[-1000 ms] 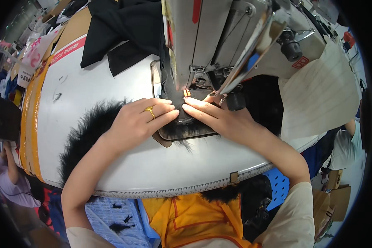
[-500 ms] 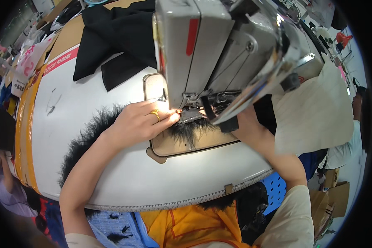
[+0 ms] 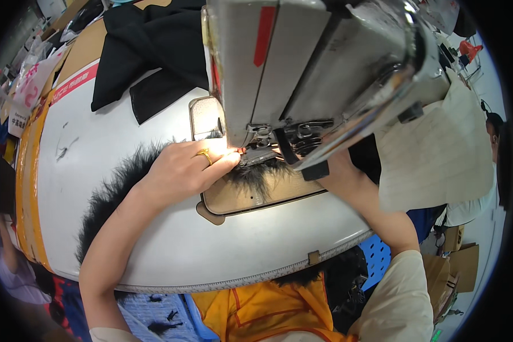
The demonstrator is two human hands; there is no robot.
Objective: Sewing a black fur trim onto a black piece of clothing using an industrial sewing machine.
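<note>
A grey sewing machine [image 3: 245, 74] stands in front of me, its lamp lighting the stitching area. Fluffy black feather trim [image 3: 111, 199] curves over the white table from behind my left forearm to the presser foot [image 3: 259, 154]. My left hand [image 3: 185, 168], a gold ring on one finger, has its thumb and fingertips pressed together on the trim just left of the foot. Loose feathers spill over the tan machine bed [image 3: 268, 196]. To the right of the foot is my right hand [image 3: 339, 174], its fingers mostly hidden behind the machine's dark front parts.
Black cloth [image 3: 154, 51] lies folded at the back left of the white table [image 3: 171, 245]. A pale sheet [image 3: 436, 154] hangs at the machine's right. A measuring tape [image 3: 256, 282] runs along the front edge. Cardboard boxes [image 3: 464, 265] and another person [image 3: 17, 268] are off the sides.
The whole view has shifted slightly, with the machine looming a little larger. Both hands keep nearly the same places beside the presser foot, the left one still on the trim.
</note>
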